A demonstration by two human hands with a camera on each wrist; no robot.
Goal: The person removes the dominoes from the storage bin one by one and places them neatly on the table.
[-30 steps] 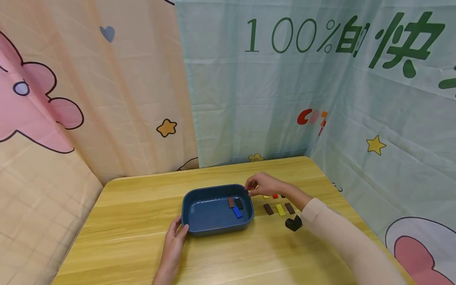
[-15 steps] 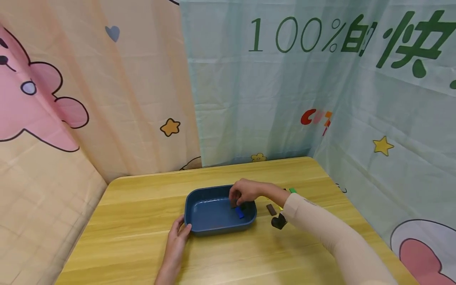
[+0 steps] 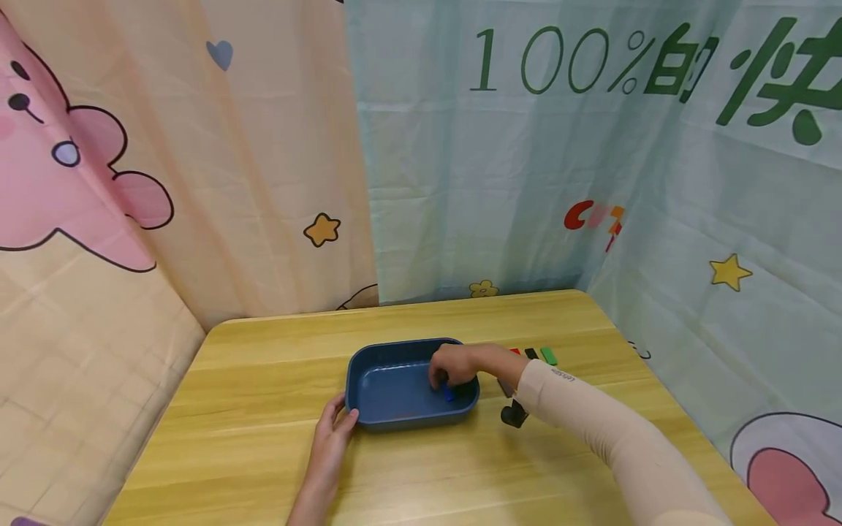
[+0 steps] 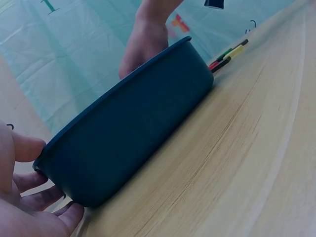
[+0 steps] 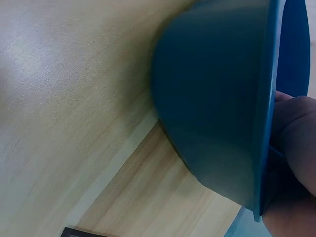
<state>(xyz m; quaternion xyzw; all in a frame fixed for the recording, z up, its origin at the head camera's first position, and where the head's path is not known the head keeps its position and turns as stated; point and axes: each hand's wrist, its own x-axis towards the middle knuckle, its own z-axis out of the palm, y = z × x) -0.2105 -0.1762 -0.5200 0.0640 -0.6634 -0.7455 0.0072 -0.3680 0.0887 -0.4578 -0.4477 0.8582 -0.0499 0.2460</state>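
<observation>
A dark blue rectangular basin (image 3: 395, 420) with rounded corners stands on the wooden table. My left hand (image 3: 332, 431) grips its near left corner; in the left wrist view the thumb lies at the rim and the fingers against the outer wall. Over the basin's right rim reaches my right hand (image 3: 454, 364), its fingers bent down inside. Just below those fingers a small blue block (image 3: 449, 393) shows on the basin floor. The right fingertips are hidden, so whether they pinch a block cannot be seen. The right wrist view shows the basin's outer wall (image 5: 212, 98) beside that hand.
Right of the basin lie small flat blocks: a green one (image 3: 549, 356), a black one (image 3: 531, 353), a red one (image 3: 515, 351) and a brown one (image 3: 505, 387) partly behind the right arm. A black device (image 3: 514, 414) hangs under the right wrist. Printed curtains (image 3: 434, 183) border the table.
My right hand has moved left from the basin's right rim and down inside it, covering blocks that were visible there. My left hand keeps its grip on the corner. The head view has shifted slightly.
</observation>
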